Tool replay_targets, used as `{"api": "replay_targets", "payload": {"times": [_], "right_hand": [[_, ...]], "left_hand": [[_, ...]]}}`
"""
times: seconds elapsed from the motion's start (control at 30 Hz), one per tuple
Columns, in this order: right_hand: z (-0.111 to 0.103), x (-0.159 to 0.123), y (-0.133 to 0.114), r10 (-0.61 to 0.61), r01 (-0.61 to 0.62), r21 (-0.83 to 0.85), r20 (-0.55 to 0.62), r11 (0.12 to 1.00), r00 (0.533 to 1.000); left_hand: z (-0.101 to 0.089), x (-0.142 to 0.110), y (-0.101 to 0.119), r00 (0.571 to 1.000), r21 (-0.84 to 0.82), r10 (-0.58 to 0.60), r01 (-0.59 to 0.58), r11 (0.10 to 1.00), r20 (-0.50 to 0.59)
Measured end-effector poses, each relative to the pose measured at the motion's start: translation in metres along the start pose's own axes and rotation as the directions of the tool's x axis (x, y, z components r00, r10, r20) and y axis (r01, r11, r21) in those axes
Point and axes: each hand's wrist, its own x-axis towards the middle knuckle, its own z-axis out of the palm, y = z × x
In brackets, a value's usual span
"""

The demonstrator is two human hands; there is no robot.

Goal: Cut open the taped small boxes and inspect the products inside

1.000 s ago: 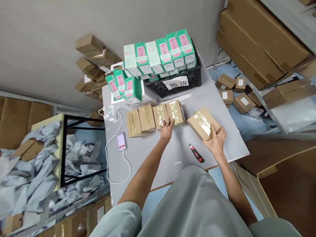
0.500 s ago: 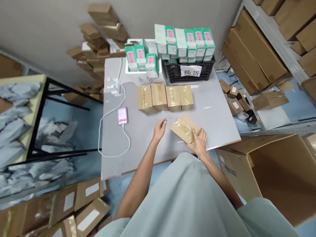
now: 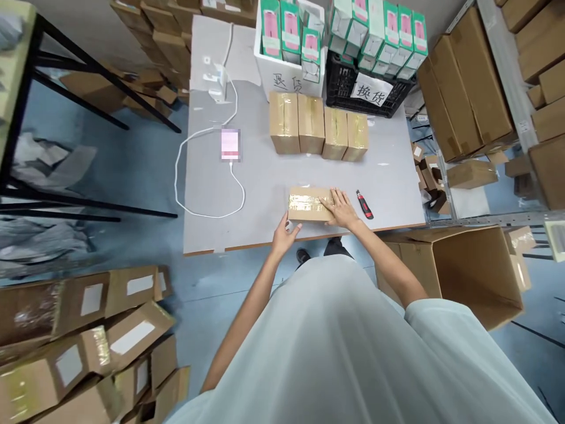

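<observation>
A small brown taped carton (image 3: 306, 204) lies flat near the front edge of the grey table (image 3: 265, 182). My right hand (image 3: 341, 209) rests on its right end, fingers stretched flat over the tape. My left hand (image 3: 286, 229) grips its near left corner with curled fingers. A red and black utility knife (image 3: 364, 204) lies on the table just right of my right hand. Behind, a row of several taped cartons (image 3: 318, 126) stands side by side.
A phone (image 3: 230, 145) on a white cable lies at the table's left. A black crate (image 3: 366, 88) and a white box (image 3: 289, 70) hold green and pink product boxes. An open big carton (image 3: 468, 271) stands at the right, with more cartons heaped lower left (image 3: 79, 341).
The carton has been pulled from the table's right toward the front edge and turned level. My left hand came off the row of cartons and took hold of its corner.
</observation>
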Motion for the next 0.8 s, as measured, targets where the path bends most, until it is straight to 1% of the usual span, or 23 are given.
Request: {"api": "replay_targets", "payload": {"times": [0.07,0.13,0.2,0.27,0.3,0.37,0.47,0.57,0.67,0.73,0.8], "right_hand": [[0.011,-0.016,0.002,0.100,-0.098,0.047,-0.050,0.994,0.994],[0.028,-0.036,0.005,0.270,-0.253,0.178,-0.074,0.951,0.960],[0.048,-0.058,0.010,0.424,-0.387,0.363,-0.024,0.847,0.905],[0.067,-0.074,0.016,0.489,-0.441,0.524,0.051,0.729,0.871],[0.076,-0.078,0.019,0.494,-0.440,0.580,0.075,0.685,0.867],[0.090,-0.081,0.023,0.482,-0.419,0.648,0.090,0.636,0.871],[0.102,-0.069,0.028,0.480,-0.396,0.709,0.092,0.583,0.873],[0.107,-0.050,0.030,0.483,-0.326,0.795,0.047,0.511,0.874],[0.109,-0.033,0.030,0.490,-0.256,0.859,0.006,0.444,0.872],[0.108,-0.025,0.031,0.489,-0.241,0.874,0.004,0.421,0.872],[0.104,-0.022,0.031,0.464,-0.216,0.890,0.006,0.401,0.886]], "left_hand": [[-0.001,0.004,-0.007,1.000,0.030,-0.009,0.009,1.000,0.020],[-0.004,0.009,-0.017,0.999,0.044,-0.035,0.034,0.998,0.033],[-0.007,0.016,-0.024,0.996,0.041,-0.085,0.084,0.996,0.034],[-0.009,0.025,-0.029,0.989,0.043,-0.145,0.143,0.989,0.037],[-0.009,0.029,-0.029,0.985,0.049,-0.168,0.166,0.985,0.041],[-0.009,0.037,-0.027,0.980,0.067,-0.192,0.188,0.980,0.048],[-0.007,0.042,-0.019,0.980,0.086,-0.193,0.190,0.978,0.036],[-0.006,0.041,-0.012,0.983,0.094,-0.183,0.181,0.979,0.011],[-0.004,0.041,-0.008,0.990,0.087,-0.144,0.143,0.986,0.005],[-0.001,0.042,-0.005,0.994,0.080,-0.111,0.110,0.991,0.005],[0.000,0.044,-0.002,0.997,0.078,-0.078,0.078,0.994,-0.008]]}}
